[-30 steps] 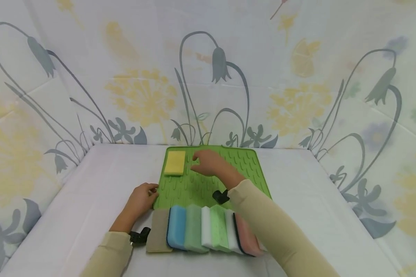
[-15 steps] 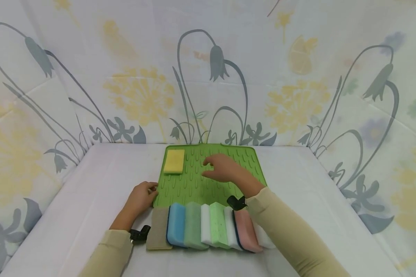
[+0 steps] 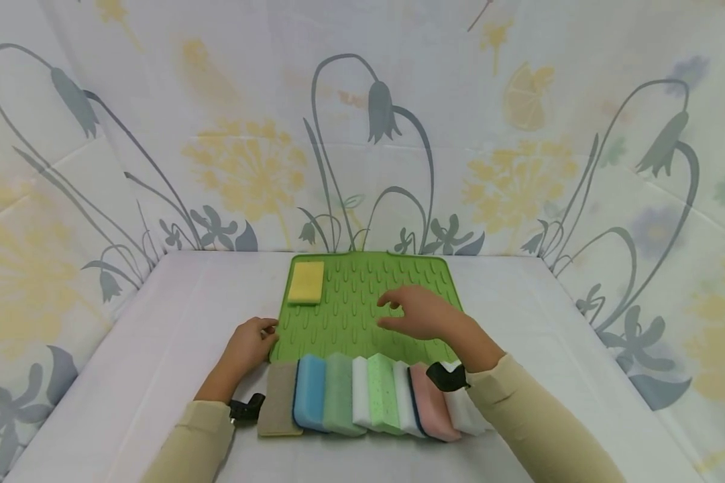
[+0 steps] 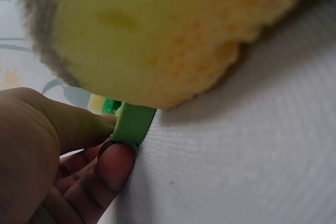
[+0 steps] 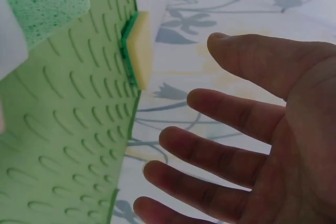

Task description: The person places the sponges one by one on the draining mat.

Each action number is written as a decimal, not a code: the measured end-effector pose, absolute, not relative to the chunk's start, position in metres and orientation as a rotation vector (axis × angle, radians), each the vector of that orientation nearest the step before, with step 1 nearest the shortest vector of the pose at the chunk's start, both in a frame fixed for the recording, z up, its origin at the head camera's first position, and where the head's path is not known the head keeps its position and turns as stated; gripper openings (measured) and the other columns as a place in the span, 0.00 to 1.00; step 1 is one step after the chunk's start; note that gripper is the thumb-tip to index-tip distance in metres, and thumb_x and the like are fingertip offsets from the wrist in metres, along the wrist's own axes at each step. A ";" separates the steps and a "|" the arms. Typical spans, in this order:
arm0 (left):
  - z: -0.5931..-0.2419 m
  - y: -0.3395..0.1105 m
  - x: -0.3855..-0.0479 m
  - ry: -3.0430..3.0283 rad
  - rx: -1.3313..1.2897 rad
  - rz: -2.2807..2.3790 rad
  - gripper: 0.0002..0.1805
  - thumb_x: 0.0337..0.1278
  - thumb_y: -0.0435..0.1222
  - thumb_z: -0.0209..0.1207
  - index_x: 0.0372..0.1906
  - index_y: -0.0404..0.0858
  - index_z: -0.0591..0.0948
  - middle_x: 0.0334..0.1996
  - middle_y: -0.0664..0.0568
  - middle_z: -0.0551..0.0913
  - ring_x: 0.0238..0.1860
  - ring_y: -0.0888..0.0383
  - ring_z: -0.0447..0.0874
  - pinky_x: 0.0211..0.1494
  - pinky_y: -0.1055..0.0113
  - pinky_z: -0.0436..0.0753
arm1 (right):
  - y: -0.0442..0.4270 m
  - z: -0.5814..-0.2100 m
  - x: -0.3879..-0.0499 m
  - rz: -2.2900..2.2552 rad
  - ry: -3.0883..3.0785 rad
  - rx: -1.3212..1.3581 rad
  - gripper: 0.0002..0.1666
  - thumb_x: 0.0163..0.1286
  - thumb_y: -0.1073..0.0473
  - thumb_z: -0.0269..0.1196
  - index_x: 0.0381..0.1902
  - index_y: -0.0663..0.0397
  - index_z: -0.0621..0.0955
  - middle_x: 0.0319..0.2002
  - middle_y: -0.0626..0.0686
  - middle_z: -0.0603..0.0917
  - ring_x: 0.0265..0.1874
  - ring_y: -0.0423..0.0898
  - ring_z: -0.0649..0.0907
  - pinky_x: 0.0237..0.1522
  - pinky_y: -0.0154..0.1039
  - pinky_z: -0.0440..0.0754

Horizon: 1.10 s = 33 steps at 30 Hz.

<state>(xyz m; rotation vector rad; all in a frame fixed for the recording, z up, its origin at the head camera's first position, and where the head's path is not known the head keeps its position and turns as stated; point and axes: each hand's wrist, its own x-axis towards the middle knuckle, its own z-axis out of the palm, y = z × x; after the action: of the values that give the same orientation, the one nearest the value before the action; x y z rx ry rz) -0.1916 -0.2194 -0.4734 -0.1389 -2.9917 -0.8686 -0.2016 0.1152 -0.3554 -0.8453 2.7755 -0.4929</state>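
While the left hand pinches, the right hand is unloaded

Head view: the row of sponges lies nearside of both hands, long axes fore-and-aft, left hand nearer. The yellow sponge lies far left on the green mat.

Left wrist view: thumb and finger grip the green mat's edge.

Right wrist view: fingers extended. No writing is legible.

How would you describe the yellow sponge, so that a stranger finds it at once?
On the white table lies a green mat. In the mat's far left corner rests the yellow sponge. It lies alone, while the other sponges form a row along the near edge.
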 end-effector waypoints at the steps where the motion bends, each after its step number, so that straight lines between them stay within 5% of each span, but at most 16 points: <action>1: -0.473 -0.219 -0.192 -2.992 -0.140 -0.867 0.19 0.62 0.32 0.56 0.56 0.27 0.79 0.41 0.41 0.83 0.41 0.49 0.82 0.44 0.54 0.80 | 0.118 -0.356 -0.200 -0.504 2.774 -0.844 0.24 0.69 0.46 0.60 0.59 0.49 0.79 0.54 0.52 0.82 0.55 0.51 0.81 0.54 0.50 0.78; 23: -0.476 -0.221 -0.193 -2.981 -0.151 -0.871 0.20 0.63 0.34 0.56 0.57 0.27 0.78 0.43 0.41 0.83 0.44 0.47 0.82 0.44 0.53 0.81 | 0.195 -0.367 -0.154 -0.704 2.749 -0.695 0.23 0.66 0.41 0.62 0.56 0.40 0.79 0.52 0.44 0.83 0.51 0.50 0.81 0.46 0.46 0.79; 33: -0.477 -0.222 -0.193 -2.986 -0.146 -0.877 0.20 0.64 0.34 0.55 0.58 0.28 0.78 0.43 0.41 0.82 0.45 0.46 0.83 0.45 0.53 0.81 | 0.225 -0.381 -0.139 -0.799 2.734 -0.637 0.26 0.65 0.40 0.63 0.57 0.44 0.78 0.53 0.53 0.82 0.50 0.54 0.82 0.44 0.46 0.79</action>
<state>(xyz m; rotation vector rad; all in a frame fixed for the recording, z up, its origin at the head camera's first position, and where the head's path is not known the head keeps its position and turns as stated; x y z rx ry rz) -0.1931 -0.2217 -0.4770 -0.1462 -2.9855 -0.8772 -0.1385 0.2247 -0.3812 -0.6365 2.7341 -0.7986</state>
